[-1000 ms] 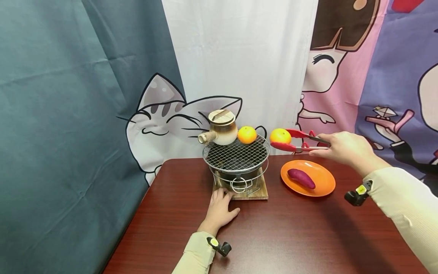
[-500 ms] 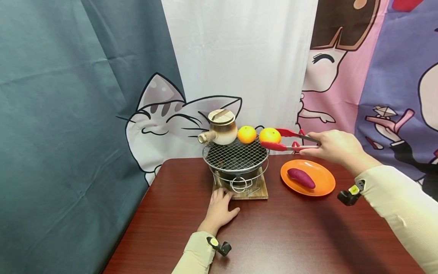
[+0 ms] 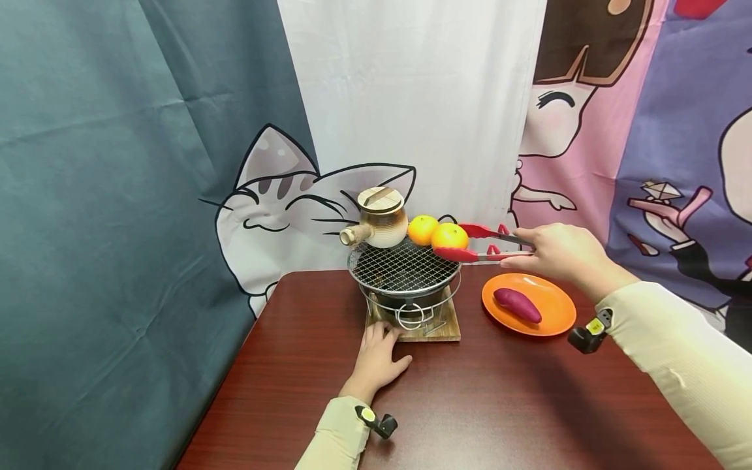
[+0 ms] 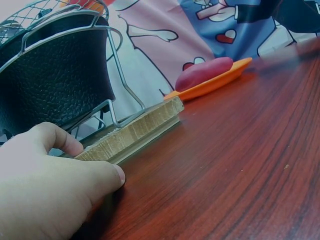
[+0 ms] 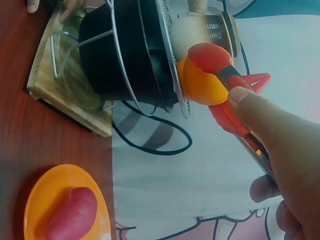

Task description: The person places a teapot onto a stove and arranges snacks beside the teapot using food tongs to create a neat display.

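My right hand (image 3: 561, 254) grips a pair of red-tipped tongs (image 3: 484, 256), whose tips clasp a yellow-orange mandarin (image 3: 451, 236) above the grill's right rear edge. Close beside it on the wire mesh (image 3: 405, 269) is another mandarin (image 3: 420, 230); in the right wrist view the held mandarin (image 5: 202, 85) overlaps it. To their left stands a small clay teapot (image 3: 383, 225) with a wooden lid and a side handle. My left hand (image 3: 376, 362) rests at the front left corner of the grill's wooden base (image 4: 135, 131), fingers at the board, thumb spread apart.
An orange plate (image 3: 558, 320) bearing a purple sweet potato (image 3: 518, 305) sits right of the grill on the reddish-brown table (image 3: 470, 405). A patterned curtain (image 3: 423, 98) hangs directly behind the table. A dark cable (image 5: 165, 150) loops behind the grill.
My right hand has carried the mandarin in the tongs leftward, from above the plate's left side to over the grill beside the other mandarin. My left hand has stayed in place.
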Demonstrator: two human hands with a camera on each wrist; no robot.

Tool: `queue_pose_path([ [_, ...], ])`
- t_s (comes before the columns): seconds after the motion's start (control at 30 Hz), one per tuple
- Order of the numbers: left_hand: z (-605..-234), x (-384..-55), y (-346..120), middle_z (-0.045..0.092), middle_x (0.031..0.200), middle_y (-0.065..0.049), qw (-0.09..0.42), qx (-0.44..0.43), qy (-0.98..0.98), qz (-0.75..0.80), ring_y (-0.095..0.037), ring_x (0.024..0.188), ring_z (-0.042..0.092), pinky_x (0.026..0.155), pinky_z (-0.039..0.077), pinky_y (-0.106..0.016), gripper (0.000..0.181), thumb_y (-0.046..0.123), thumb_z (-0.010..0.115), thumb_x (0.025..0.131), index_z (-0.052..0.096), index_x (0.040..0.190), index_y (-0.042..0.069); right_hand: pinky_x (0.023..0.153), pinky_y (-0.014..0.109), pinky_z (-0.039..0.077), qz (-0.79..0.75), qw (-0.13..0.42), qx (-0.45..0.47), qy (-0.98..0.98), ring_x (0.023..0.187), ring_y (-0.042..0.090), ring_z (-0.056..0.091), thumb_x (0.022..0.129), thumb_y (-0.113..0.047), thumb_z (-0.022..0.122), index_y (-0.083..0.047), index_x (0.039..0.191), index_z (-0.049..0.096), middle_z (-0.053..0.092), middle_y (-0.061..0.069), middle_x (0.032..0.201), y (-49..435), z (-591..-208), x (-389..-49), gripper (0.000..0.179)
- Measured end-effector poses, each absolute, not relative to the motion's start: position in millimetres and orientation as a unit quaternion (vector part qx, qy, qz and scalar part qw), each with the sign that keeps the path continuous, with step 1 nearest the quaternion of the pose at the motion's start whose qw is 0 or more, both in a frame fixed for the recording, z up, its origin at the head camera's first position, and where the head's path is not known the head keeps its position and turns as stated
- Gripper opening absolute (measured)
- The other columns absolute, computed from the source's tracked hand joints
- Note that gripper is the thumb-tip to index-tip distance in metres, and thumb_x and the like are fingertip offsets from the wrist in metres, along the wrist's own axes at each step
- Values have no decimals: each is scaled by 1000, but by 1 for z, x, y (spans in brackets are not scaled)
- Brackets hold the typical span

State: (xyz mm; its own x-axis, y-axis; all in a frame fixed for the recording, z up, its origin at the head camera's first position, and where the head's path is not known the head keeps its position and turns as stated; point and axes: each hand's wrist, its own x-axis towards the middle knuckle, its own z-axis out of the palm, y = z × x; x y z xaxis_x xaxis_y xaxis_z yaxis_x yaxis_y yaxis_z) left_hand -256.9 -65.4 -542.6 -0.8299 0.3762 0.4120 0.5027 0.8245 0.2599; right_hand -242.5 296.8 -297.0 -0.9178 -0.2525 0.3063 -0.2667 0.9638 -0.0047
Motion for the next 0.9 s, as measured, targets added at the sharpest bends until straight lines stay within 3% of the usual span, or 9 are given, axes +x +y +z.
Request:
queue_pose_path([
  [0.4, -544, -258, -66, 47, 127, -6, 180, -238, -937, -183, -28, 123, 41, 110, 33, -47, 50, 43, 76, 81, 63, 125, 25, 66, 53, 55, 6, 146, 136, -980, 95, 36, 68, 82, -70, 67, -13, 139, 62, 71, 19, 114, 287, -297, -244, 81],
  [0.6, -543, -258, -65, 48, 126, -6, 182, -239, -935, -186, -28, 122, 42, 109, 33, -47, 50, 43, 77, 80, 64, 125, 24, 63, 53, 54, 7, 137, 130, -982, 96, 36, 67, 80, -77, 62, -15, 140, 62, 71, 19, 117, 283, -297, -246, 86],
  [0.9, -542, -256, -65, 48, 127, -6, 183, -237, -935, -188, -28, 122, 42, 110, 32, -46, 50, 42, 77, 79, 64, 124, 23, 71, 56, 55, 8, 128, 134, -983, 100, 37, 67, 78, -82, 58, -12, 141, 60, 69, 22, 120, 279, -297, -249, 94],
])
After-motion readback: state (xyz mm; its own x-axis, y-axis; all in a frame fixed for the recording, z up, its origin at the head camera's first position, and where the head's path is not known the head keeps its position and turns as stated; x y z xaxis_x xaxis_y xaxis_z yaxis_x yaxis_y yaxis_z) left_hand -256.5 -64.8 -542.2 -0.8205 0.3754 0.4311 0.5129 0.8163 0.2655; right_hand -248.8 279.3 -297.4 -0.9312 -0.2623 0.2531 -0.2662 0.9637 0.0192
